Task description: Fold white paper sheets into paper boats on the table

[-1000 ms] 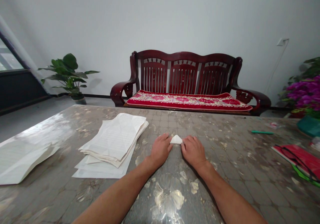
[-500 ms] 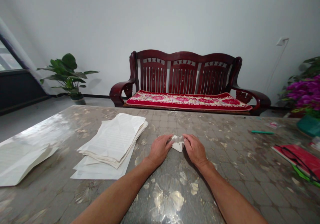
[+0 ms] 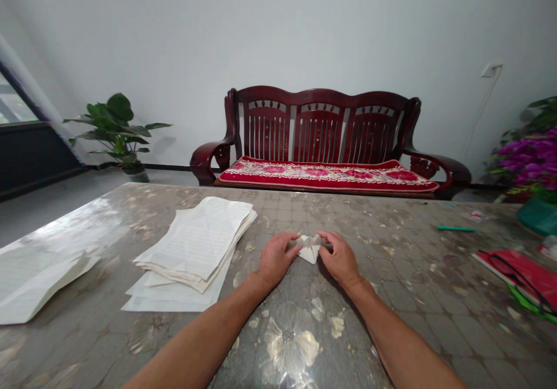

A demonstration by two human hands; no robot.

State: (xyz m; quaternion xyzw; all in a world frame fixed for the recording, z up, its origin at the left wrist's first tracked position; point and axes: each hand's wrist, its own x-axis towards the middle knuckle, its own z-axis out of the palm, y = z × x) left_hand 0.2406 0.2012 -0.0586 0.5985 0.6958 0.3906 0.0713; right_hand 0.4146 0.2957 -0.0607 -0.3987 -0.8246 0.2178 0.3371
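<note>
Head view, looking forward and down across the table [image 3: 404, 302], a patterned glossy top.

Both hands meet near the middle of the table, at the near side. My read on the left hand [image 3: 273, 258]: fingers curled in, thumb and fingertips pinched on the left end of the small folded paper piece [image 3: 310, 248]. The right hand [image 3: 342, 257] mirrors it, closed in a narrow pinch on the right end. Neither hand is spread flat. I cannot tell whether the paper's underside touches the table or sits just above it.

Why this grip, as I judge it: a pinch at each end holds the layers together and leaves the middle free, with both wrists low near the table.

Orientation: the white piece has its long axis left to right, running from one hand to the other. The upper edge looks jagged, with small peaks. A single corner points down toward the wearer.

Around it:
- A stack of lined sheets [image 3: 195, 244] lies to the left of the left hand, near but apart, fanned unevenly.
- A loose sheet [image 3: 35, 273] lies at the far left edge, well apart.
- A green pen [image 3: 456, 228] and a red folder [image 3: 522, 268] lie far right.
- A dark wooden bench [image 3: 326, 128] with a red cushion stands behind the table, against the wall.
</note>
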